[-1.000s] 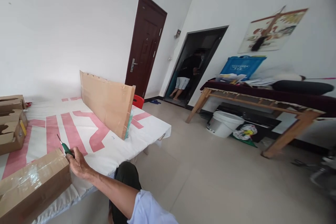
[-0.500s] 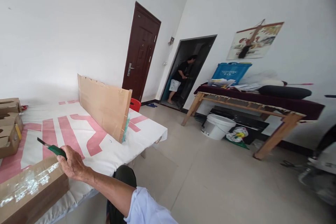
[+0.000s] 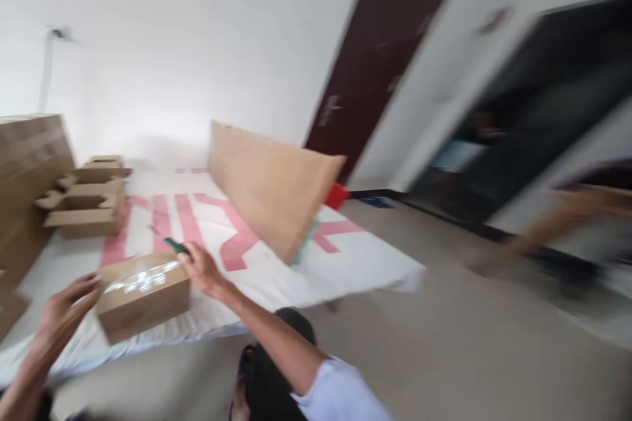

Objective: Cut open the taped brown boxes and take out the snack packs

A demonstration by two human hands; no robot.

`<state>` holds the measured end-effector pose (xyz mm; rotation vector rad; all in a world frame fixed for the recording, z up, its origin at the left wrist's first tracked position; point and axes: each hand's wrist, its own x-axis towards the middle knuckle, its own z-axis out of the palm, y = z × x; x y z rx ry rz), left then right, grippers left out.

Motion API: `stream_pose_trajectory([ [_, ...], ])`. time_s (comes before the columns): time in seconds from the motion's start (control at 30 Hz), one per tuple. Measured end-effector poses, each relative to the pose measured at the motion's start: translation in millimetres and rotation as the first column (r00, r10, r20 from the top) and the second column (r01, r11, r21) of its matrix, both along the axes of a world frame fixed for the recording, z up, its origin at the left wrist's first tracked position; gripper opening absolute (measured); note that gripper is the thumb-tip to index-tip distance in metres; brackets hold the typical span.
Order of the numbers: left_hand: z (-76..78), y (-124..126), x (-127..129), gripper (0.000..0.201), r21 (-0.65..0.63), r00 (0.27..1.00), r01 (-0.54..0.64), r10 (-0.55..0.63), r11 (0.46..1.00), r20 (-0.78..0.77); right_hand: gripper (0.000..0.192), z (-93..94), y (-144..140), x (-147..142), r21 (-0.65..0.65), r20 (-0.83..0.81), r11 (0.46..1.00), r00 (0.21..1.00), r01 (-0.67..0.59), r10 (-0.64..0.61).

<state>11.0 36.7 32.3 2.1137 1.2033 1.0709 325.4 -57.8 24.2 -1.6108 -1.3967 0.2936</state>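
The picture is blurred by head motion. My right hand (image 3: 200, 268) grips a green-handled utility knife (image 3: 174, 245) at the far right corner of a taped cardboard box (image 3: 143, 296). The box lies near the front edge of a low platform covered by a white cloth with pink markings (image 3: 345, 263). My left hand (image 3: 66, 312) reaches in from the lower left with its fingers spread, touching or nearly touching the box's left end.
A long flat cardboard panel (image 3: 269, 187) stands on edge across the platform. Several small open cartons (image 3: 83, 200) and a tall box stack (image 3: 27, 171) sit at the left. A dark brown door (image 3: 390, 59) and an open doorway (image 3: 538, 118) are at the right.
My head has swung left, so the bench and bucket have left the view. My left hand has come into view at the box. The right hand still holds the knife.
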Motion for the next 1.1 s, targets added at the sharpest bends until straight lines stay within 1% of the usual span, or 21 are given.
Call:
stream_pose_trajectory([
  [0.03,-1.9,-6.6,0.3,0.090,-0.099,0.999,0.013,-0.008,0.995,0.051,0.021,-6.1,-2.5,-0.3,-0.002,-0.032,1.000,0.999,-0.024,0.024],
  [0.07,-3.3,-11.8,1.4,0.086,-0.162,0.995,0.047,-0.033,0.986,0.093,0.026,-12.7,-4.1,0.5,-0.001,-0.060,0.999,0.997,-0.047,0.047],
  [0.1,-4.2,-15.4,2.6,0.079,-0.198,0.991,0.071,-0.046,0.978,0.127,0.032,-19.4,-5.0,2.1,-0.002,-0.084,0.997,0.994,-0.072,0.071],
  [0.13,-4.9,-17.7,3.5,0.073,-0.221,0.986,0.083,-0.049,0.972,0.157,0.038,-25.5,-5.6,3.9,-0.003,-0.103,0.995,0.990,-0.099,0.098],
  [0.2,-5.7,-20.6,4.0,0.061,-0.257,0.977,0.114,-0.061,0.960,0.207,0.047,-34.1,-7.8,7.4,0.017,-0.098,0.996,0.991,-0.087,0.088],
  [0.27,-6.1,-23.2,3.2,0.050,-0.297,0.963,0.170,-0.095,0.939,0.252,0.053,-36.3,-12.3,9.5,0.017,-0.076,0.997,0.994,-0.078,0.079],
  [0.33,-6.7,-24.6,2.5,0.042,-0.324,0.949,0.202,-0.103,0.924,0.298,0.055,-33.1,-17.2,10.4,0.007,-0.055,0.996,0.995,-0.084,0.084],
  [0.43,-8.1,-22.8,3.1,0.032,-0.348,0.932,0.231,-0.104,0.908,0.347,0.054,-24.0,-20.9,12.2,-0.029,-0.047,0.994,0.993,-0.110,0.108],
  [0.5,-8.7,-20.9,4.2,0.029,-0.356,0.926,0.251,-0.116,0.900,0.360,0.053,-17.2,-20.9,14.9,-0.034,-0.054,0.994,0.993,-0.108,0.106],
  [0.6,-8.3,-20.9,4.5,0.032,-0.352,0.923,0.275,-0.144,0.895,0.356,0.052,-5.0,-20.5,20.1,-0.007,-0.081,0.995,0.992,-0.095,0.094],
  [0.63,-7.8,-21.6,4.1,0.034,-0.347,0.923,0.286,-0.159,0.893,0.350,0.051,0.2,-20.7,21.4,-0.003,-0.098,0.994,0.989,-0.108,0.108],
  [0.67,-7.2,-22.3,3.5,0.036,-0.339,0.922,0.299,-0.178,0.892,0.343,0.050,6.0,-21.2,22.2,-0.011,-0.117,0.990,0.983,-0.142,0.140],
  [0.73,-6.1,-23.2,1.9,0.037,-0.319,0.922,0.321,-0.216,0.892,0.322,0.046,19.6,-22.6,21.7,-0.049,-0.148,0.966,0.959,-0.253,0.243],
  [0.83,-5.1,-22.8,-0.4,0.039,-0.305,0.925,0.330,-0.242,0.893,0.292,0.042,41.2,-24.4,15.8,-0.126,-0.158,0.904,0.908,-0.409,0.389],
  [0.93,-5.2,-22.0,-1.8,0.039,-0.311,0.925,0.341,-0.258,0.887,0.279,0.041,58.1,-23.4,6.2,-0.159,-0.110,0.862,0.876,-0.481,0.469],
  [1.0,-5.5,-22.1,-2.0,0.038,-0.315,0.921,0.351,-0.265,0.882,0.285,0.041,64.8,-20.6,0.2,-0.169,-0.077,0.840,0.857,-0.515,0.510],
  [1.1,-6.0,-23.1,-1.5,0.038,-0.334,0.913,0.361,-0.257,0.871,0.316,0.041,68.9,-14.3,-5.7,-0.175,-0.060,0.837,0.854,-0.519,0.517],
])
